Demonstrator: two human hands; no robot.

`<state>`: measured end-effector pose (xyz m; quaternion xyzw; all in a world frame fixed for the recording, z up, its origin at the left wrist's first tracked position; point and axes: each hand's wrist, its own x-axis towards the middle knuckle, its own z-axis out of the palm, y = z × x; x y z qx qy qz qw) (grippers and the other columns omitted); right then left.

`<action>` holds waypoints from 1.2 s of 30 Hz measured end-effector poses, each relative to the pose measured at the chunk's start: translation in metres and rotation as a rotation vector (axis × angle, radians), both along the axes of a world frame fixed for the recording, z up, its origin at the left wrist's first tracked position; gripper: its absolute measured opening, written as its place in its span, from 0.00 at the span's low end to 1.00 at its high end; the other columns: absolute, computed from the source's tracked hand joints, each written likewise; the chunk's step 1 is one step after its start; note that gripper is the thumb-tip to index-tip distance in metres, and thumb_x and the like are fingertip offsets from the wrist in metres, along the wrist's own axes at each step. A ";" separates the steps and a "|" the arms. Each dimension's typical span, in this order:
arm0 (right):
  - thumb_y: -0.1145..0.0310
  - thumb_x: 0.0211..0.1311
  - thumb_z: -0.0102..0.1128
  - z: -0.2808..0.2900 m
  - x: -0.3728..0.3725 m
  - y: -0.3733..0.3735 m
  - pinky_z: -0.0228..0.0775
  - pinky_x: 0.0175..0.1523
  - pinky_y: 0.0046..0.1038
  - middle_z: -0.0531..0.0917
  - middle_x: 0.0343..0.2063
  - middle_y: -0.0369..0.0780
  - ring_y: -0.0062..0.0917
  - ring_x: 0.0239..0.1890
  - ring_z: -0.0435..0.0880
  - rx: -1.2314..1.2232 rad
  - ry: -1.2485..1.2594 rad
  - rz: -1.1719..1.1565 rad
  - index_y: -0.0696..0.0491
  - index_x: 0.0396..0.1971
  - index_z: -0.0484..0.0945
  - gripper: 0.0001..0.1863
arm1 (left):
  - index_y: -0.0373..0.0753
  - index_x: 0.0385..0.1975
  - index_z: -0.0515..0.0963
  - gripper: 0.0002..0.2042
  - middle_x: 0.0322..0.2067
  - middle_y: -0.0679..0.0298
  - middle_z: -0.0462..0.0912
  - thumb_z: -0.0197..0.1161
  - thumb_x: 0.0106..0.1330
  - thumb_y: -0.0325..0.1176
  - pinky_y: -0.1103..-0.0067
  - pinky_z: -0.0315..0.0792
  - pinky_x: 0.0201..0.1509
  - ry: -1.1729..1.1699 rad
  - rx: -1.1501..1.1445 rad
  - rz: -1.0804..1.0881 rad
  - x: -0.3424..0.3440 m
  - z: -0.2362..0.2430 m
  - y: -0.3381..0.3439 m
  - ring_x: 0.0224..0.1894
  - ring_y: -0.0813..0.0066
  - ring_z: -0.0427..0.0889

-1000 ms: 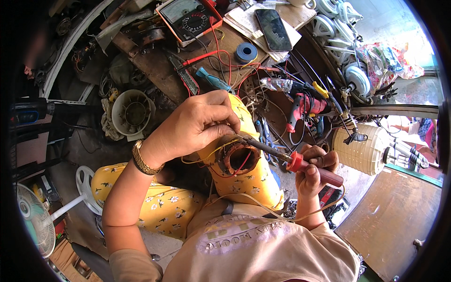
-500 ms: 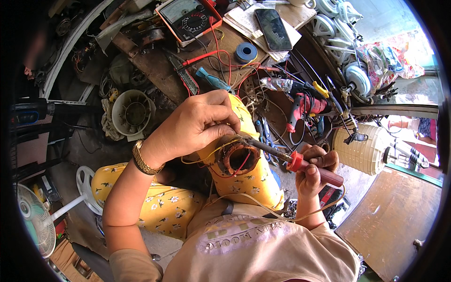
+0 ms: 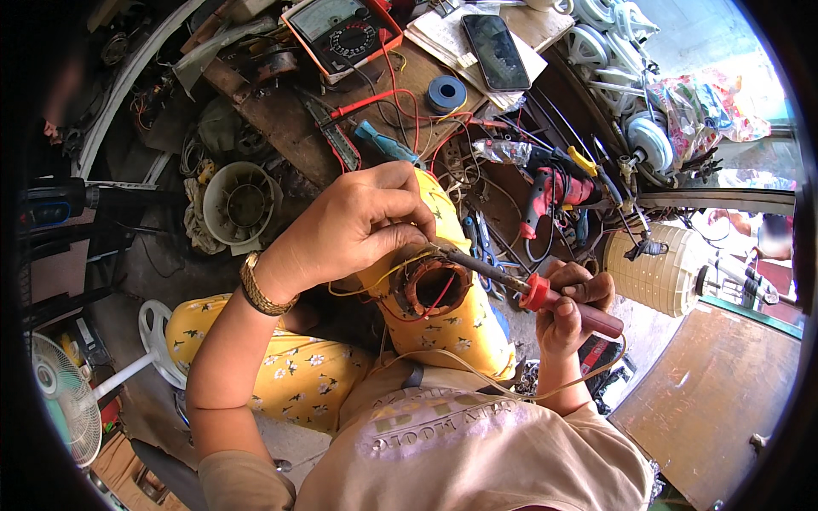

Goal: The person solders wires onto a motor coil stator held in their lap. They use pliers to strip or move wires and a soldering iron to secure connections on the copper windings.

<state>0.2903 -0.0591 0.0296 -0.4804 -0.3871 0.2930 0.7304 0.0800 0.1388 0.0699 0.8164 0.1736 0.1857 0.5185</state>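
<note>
A motor stator [image 3: 433, 288], a ring with copper windings, rests on my leg in the yellow flowered trousers [image 3: 294, 362]. Thin yellow and red wires come off it. My left hand [image 3: 375, 213] is above the ring, thumb and finger pinched on what looks like a thin wire [image 3: 436, 247]; the fingertips partly hide it. In my right hand [image 3: 573, 307] is a soldering iron [image 3: 538, 294], held by its dark red handle. Its dark tip points left and meets the wire just by my left fingertips. The iron's cord [image 3: 511, 393] loops across my lap.
Ahead, a wooden bench holds an orange analog multimeter [image 3: 332, 38], a solder spool [image 3: 446, 95] and a phone [image 3: 496, 53]. A red power tool [image 3: 554, 196] and pliers lie at right, near a cream perforated drum [image 3: 652, 268]. A white fan [image 3: 64, 400] stands at left.
My hands, the stator and the iron stay nearly in place. At the far right edge, a person in the background has shifted position.
</note>
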 end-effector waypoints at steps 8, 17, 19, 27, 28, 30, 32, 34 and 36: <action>0.60 0.54 0.72 -0.001 0.000 0.001 0.67 0.22 0.23 0.71 0.19 0.39 0.24 0.19 0.70 0.004 -0.025 -0.007 0.51 0.29 0.65 0.20 | 0.35 0.29 0.80 0.05 0.27 0.65 0.72 0.67 0.52 0.21 0.77 0.70 0.35 0.015 0.000 0.000 0.000 0.001 0.000 0.32 0.71 0.75; 0.62 0.54 0.71 0.001 0.001 0.000 0.61 0.28 0.29 0.75 0.18 0.44 0.25 0.19 0.69 -0.003 0.008 0.008 0.52 0.29 0.64 0.20 | 0.35 0.29 0.80 0.05 0.27 0.65 0.72 0.67 0.52 0.21 0.77 0.70 0.34 -0.007 -0.006 -0.001 0.001 -0.001 0.000 0.32 0.71 0.75; 0.62 0.54 0.71 0.000 0.000 0.001 0.62 0.28 0.29 0.75 0.19 0.44 0.25 0.18 0.68 0.008 0.013 0.007 0.53 0.29 0.64 0.20 | 0.35 0.28 0.80 0.05 0.27 0.65 0.72 0.67 0.52 0.21 0.77 0.70 0.34 -0.006 -0.008 -0.001 0.001 -0.001 0.000 0.31 0.71 0.75; 0.63 0.54 0.70 0.000 0.001 0.000 0.62 0.28 0.29 0.75 0.18 0.45 0.25 0.18 0.69 0.008 0.020 0.009 0.53 0.29 0.64 0.20 | 0.35 0.29 0.80 0.05 0.27 0.65 0.72 0.66 0.52 0.20 0.77 0.70 0.34 -0.011 -0.010 0.002 0.002 -0.001 -0.001 0.31 0.72 0.75; 0.63 0.54 0.70 0.001 0.001 0.001 0.62 0.28 0.29 0.75 0.18 0.44 0.25 0.18 0.69 0.007 0.019 0.008 0.53 0.29 0.64 0.20 | 0.35 0.29 0.80 0.05 0.27 0.65 0.72 0.66 0.52 0.20 0.77 0.70 0.34 -0.010 -0.011 0.001 0.002 -0.001 -0.001 0.31 0.72 0.75; 0.63 0.54 0.70 0.001 0.001 0.001 0.62 0.28 0.29 0.75 0.18 0.44 0.25 0.18 0.69 0.006 0.019 0.005 0.52 0.29 0.64 0.20 | 0.35 0.29 0.80 0.05 0.27 0.65 0.72 0.66 0.52 0.20 0.77 0.70 0.34 -0.002 -0.006 -0.004 0.002 -0.001 0.000 0.31 0.72 0.75; 0.63 0.53 0.70 -0.001 0.001 -0.001 0.62 0.28 0.29 0.75 0.18 0.44 0.25 0.18 0.69 0.008 0.019 0.001 0.52 0.29 0.64 0.20 | 0.35 0.29 0.80 0.05 0.28 0.65 0.72 0.66 0.52 0.20 0.77 0.70 0.34 0.005 -0.003 -0.009 0.002 -0.001 0.000 0.32 0.72 0.76; 0.64 0.53 0.70 0.000 0.001 -0.001 0.62 0.28 0.29 0.75 0.18 0.44 0.25 0.18 0.69 0.008 0.013 -0.001 0.52 0.29 0.64 0.20 | 0.34 0.29 0.80 0.05 0.28 0.65 0.72 0.66 0.52 0.20 0.77 0.70 0.34 0.011 0.000 -0.013 0.002 -0.001 0.000 0.32 0.72 0.76; 0.62 0.54 0.70 0.000 0.001 0.000 0.62 0.26 0.27 0.74 0.18 0.42 0.24 0.19 0.69 0.004 0.001 -0.002 0.52 0.29 0.64 0.20 | 0.34 0.29 0.80 0.05 0.28 0.65 0.72 0.66 0.52 0.20 0.77 0.70 0.34 0.004 -0.002 -0.011 0.002 -0.002 0.000 0.32 0.72 0.76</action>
